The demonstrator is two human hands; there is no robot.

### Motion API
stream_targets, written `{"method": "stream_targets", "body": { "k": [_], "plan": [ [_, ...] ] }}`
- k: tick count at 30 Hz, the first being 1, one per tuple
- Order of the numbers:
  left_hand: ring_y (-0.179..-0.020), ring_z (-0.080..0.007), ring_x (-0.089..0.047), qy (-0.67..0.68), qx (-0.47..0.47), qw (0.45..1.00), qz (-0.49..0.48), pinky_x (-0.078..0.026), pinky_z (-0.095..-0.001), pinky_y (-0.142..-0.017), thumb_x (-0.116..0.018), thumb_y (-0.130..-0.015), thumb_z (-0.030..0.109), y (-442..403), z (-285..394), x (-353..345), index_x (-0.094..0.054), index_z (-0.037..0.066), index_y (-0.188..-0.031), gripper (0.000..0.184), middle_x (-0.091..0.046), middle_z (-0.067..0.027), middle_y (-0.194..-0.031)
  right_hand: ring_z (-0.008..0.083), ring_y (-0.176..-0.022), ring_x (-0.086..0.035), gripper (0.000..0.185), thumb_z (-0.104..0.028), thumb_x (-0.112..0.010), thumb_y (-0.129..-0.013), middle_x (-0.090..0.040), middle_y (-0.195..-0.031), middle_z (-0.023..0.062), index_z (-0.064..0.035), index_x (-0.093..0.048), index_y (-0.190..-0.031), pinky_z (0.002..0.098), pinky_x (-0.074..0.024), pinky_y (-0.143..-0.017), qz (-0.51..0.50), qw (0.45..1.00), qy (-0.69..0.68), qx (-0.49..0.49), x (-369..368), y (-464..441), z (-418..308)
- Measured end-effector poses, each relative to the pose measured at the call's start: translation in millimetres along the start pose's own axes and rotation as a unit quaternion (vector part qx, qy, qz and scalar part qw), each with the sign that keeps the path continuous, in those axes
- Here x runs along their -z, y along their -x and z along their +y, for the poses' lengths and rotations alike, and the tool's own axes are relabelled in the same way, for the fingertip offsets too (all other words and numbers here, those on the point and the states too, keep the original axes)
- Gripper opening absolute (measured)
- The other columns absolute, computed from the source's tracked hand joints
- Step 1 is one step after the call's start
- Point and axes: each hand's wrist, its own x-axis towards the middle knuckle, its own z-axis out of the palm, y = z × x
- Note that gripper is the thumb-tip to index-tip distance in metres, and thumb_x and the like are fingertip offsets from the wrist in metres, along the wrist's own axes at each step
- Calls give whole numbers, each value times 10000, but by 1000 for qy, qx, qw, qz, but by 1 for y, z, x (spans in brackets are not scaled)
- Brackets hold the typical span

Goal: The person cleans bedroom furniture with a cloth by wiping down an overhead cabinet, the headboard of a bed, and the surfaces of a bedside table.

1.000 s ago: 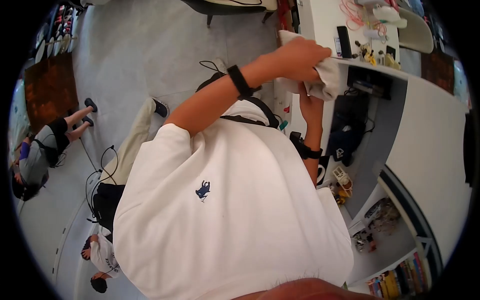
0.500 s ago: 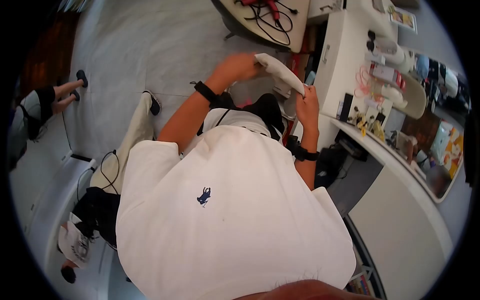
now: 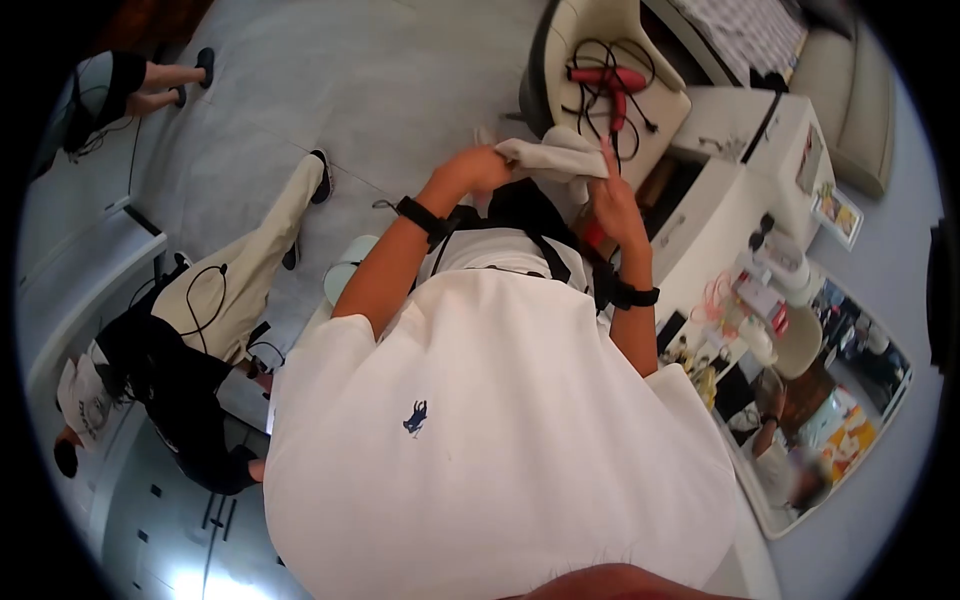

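A cream-white cloth [image 3: 550, 158] is stretched between my two hands in front of my waist, with a fold of it raised near the middle. My left hand [image 3: 476, 170] is closed on its left end. At the other end, my right hand [image 3: 618, 208] pinches the cloth, fingers pointing up. Whether it is a garment or a plain rag I cannot make out. Both wrists wear black bands. Just beyond the cloth stands a cream chair [image 3: 655, 105], with a red hair dryer [image 3: 612, 80] and its black cord on the seat.
At my right runs a white cabinet [image 3: 700, 215] with a mirror [image 3: 860, 350] and small items on top. A person in black top and beige trousers [image 3: 235, 285] is on the left, with others behind. Beyond the cabinet is a beige sofa [image 3: 845, 110].
My view has turned, bringing the whole chair and hair dryer into sight. The cloth, earlier sloping down to the right, now lies nearly level; my left hand has moved down and is less blurred.
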Motion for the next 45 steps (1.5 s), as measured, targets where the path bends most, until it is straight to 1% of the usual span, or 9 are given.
{"method": "stream_targets", "body": {
  "k": [3,8,15,20,30,36,37,39,45],
  "plan": [
    [-635,-249,-718,43,114,991,48,-561,-374,-715,-427,-943,307,-12,-6,19,-666,32,-1134,412,-732,-136,-865,430,-1077,-587,656,-24,-534,-913,-620,-1181,250,-100,-330,-1532,436,-469,-915,-3,958,33,283,-7,-71,-17],
    [-715,-362,-705,90,187,956,209,-554,-438,-797,-475,-924,367,-38,0,71,-698,-1,-1017,440,-727,-167,-886,425,-1048,-584,638,-57,-553,-905,-609,-1149,252,-48,-347,-1509,448,-469,-907,114,947,27,300,-20,-174,-51],
    [-1002,-426,-647,162,-146,849,482,-524,-458,-900,-593,-909,185,-88,54,118,-544,2,-1255,394,-685,-228,-1073,484,-1329,-386,845,-315,-649,-906,-412,-1429,310,26,-189,-1529,503,-330,-1093,223,911,31,346,-6,-278,-81],
    [-1116,-464,-592,112,-213,853,463,-498,-452,-950,-637,-881,209,-124,69,124,-467,-53,-1305,527,-580,-306,-1252,604,-1264,-347,691,-66,-572,-809,-370,-1393,398,124,-297,-1413,634,-261,-1090,213,931,136,264,-5,-302,-78],
    [-1089,-474,-612,-50,-188,953,233,-523,-445,-913,-753,-800,388,-201,72,239,-216,-207,-1387,993,-604,-378,-1148,530,-1381,-256,654,-341,-589,-895,-244,-1567,239,8,-446,-1430,588,-177,-1172,277,904,230,232,27,-360,-66],
    [-1167,-422,-538,45,-372,884,279,-465,-490,-947,-597,-901,235,-253,72,253,-531,-77,-1259,480,-569,-304,-1201,485,-1422,-230,764,-413,-541,-942,-244,-1546,310,42,-285,-1500,502,-230,-1182,147,918,364,54,57,-451,-10],
    [-1179,-426,-531,33,-391,872,292,-463,-491,-965,-589,-900,247,-263,68,258,-554,-74,-1238,467,-571,-302,-1199,457,-1417,-271,801,-412,-564,-922,-278,-1511,345,52,-263,-1502,469,-263,-1174,228,973,47,-10,59,-443,-32],
    [-1072,-503,-610,10,-284,940,190,-518,-445,-911,-749,-811,508,-257,67,270,0,-219,-1435,1216,-605,-401,-1113,455,-1409,-286,806,-413,-574,-916,-282,-1510,343,52,-269,-1499,463,-275,-1169,260,965,-6,-31,50,-453,-28],
    [-1063,-489,-630,-88,-247,961,84,-528,-443,-884,-684,-866,566,-261,81,288,108,-210,-1435,1246,-567,-428,-1172,456,-1378,-331,824,-388,-628,-898,-333,-1475,335,39,-266,-1503,456,-304,-1157,299,949,22,-96,50,-459,-19]
  ]
}}
